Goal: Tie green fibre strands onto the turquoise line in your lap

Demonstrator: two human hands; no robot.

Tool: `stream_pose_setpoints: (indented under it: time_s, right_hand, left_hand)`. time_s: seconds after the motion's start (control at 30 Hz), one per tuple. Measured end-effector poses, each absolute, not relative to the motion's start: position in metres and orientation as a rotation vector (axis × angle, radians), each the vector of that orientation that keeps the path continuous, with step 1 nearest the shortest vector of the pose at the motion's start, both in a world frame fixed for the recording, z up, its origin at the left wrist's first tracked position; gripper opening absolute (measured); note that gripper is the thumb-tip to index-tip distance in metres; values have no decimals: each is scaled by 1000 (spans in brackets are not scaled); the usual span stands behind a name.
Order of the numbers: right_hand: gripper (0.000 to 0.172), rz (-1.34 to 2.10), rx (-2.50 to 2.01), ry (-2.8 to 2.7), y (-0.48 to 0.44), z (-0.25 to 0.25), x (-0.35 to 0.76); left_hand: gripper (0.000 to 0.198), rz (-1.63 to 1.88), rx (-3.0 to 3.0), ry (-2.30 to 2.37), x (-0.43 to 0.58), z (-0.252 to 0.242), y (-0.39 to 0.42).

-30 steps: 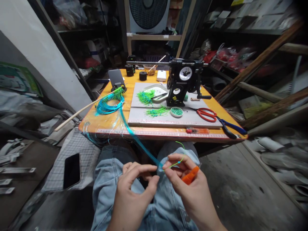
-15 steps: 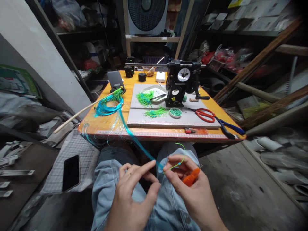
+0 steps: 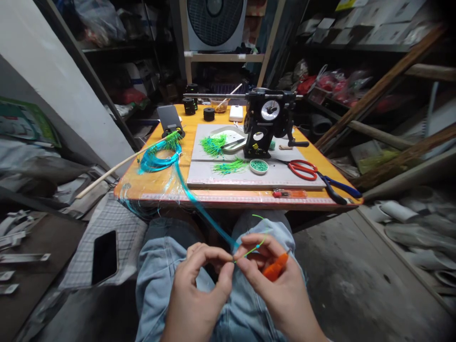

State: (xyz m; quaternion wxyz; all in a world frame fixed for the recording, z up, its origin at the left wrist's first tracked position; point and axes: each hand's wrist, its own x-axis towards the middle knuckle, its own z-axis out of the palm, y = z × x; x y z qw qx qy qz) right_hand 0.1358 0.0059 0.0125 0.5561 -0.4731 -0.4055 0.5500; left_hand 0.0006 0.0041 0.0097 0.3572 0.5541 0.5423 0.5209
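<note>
My right hand (image 3: 276, 285) pinches a thin green cord (image 3: 249, 251) that carries a small blue knot or bead, its free end curling up above the fingers. An orange-handled tool (image 3: 275, 269) is tucked in the same palm; its tip is mostly hidden. Thumb and forefinger of my left hand (image 3: 199, 280) are closed on the cord's near end, fingertips meeting those of my right hand. From a blue coil (image 3: 153, 164) on the table, a flat band of blue strands (image 3: 203, 214) runs down to my right fingertips. Both hands are above my lap.
On the wooden table (image 3: 142, 183) stand a black hand-cranked machine (image 3: 260, 123) and a dish of green beads (image 3: 259, 166). Green cord bundles (image 3: 230, 166), red-handled scissors (image 3: 302, 169), pliers (image 3: 340, 187) and a cutter (image 3: 290, 193) lie around. A stick (image 3: 107, 175) juts past the left edge. A phone (image 3: 105, 256) lies at left.
My left thumb and forefinger have come together and closed on the cord's end beside my right fingertips. My right hand has shifted slightly left and down with the cord and orange tool.
</note>
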Motion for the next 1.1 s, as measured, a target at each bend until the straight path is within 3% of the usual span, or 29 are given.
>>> stream_pose_setpoints:
  time_s: [1.1]
  right_hand:
    - [23,1279,-1096,-973,7,10,135]
  left_hand:
    - [9,1348,1309,1416,2,8,3]
